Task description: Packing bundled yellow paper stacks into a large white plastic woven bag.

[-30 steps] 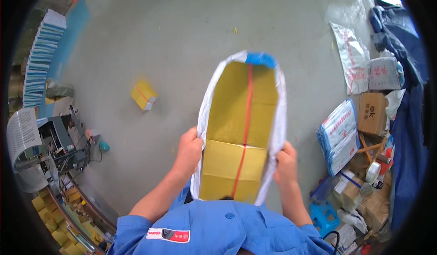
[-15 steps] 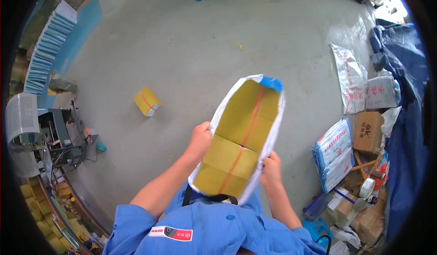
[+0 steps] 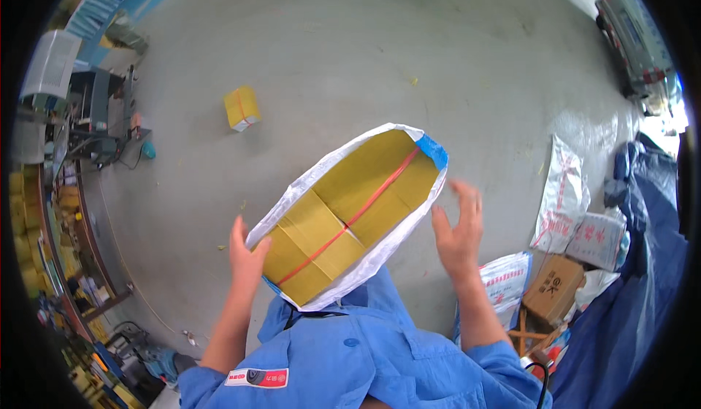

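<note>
In front of my body stands a white woven sack (image 3: pixel 383 252) with blue corners, its mouth facing up. Inside it, yellow-brown cardboard bundles (image 3: pixel 372 164) fill the opening, with red string across them. My left hand (image 3: pixel 248 255) is at the sack's near left end, thumb and fingers apart. Whether it touches the rim is hard to tell. Off the sack's right side, my right hand (image 3: pixel 460 237) is held in the air, fingers spread, holding nothing.
A small yellow bundle with red string (image 3: pixel 242 108) sits on the grey floor (image 3: pixel 328 66) ahead to the left. Machinery (image 3: pixel 95 109) stands at the left. On the right are flattened sacks (image 3: pixel 561 197), a cardboard box (image 3: pixel 553 288), blue sheeting (image 3: pixel 650 263) and a vehicle (image 3: pixel 639 51).
Both hands have let go of the sack's rim and spread apart. The sack has turned, its near end swinging left. My view has shifted too.
</note>
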The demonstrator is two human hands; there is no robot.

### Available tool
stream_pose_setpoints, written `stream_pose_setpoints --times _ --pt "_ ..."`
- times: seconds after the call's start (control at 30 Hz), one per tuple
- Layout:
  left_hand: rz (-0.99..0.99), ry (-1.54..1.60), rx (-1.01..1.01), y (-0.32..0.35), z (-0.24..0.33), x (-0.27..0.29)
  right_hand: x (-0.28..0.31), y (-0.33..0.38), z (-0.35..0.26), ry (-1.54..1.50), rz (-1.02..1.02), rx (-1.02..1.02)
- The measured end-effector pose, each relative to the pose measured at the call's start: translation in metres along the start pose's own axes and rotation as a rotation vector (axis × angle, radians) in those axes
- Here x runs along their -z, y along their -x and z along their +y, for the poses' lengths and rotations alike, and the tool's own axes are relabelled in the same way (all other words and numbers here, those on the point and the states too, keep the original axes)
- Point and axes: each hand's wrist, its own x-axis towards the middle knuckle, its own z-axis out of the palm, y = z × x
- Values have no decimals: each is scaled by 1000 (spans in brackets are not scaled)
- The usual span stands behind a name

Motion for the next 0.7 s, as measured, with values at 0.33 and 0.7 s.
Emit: stream_pose_setpoints --times 0.33,0.7 --pt "-158 540 633 84 -2 15 -56 -88 55 191 -271 44" --pt "126 622 662 98 -35 -14 -72 -114 98 32 -324 -93"
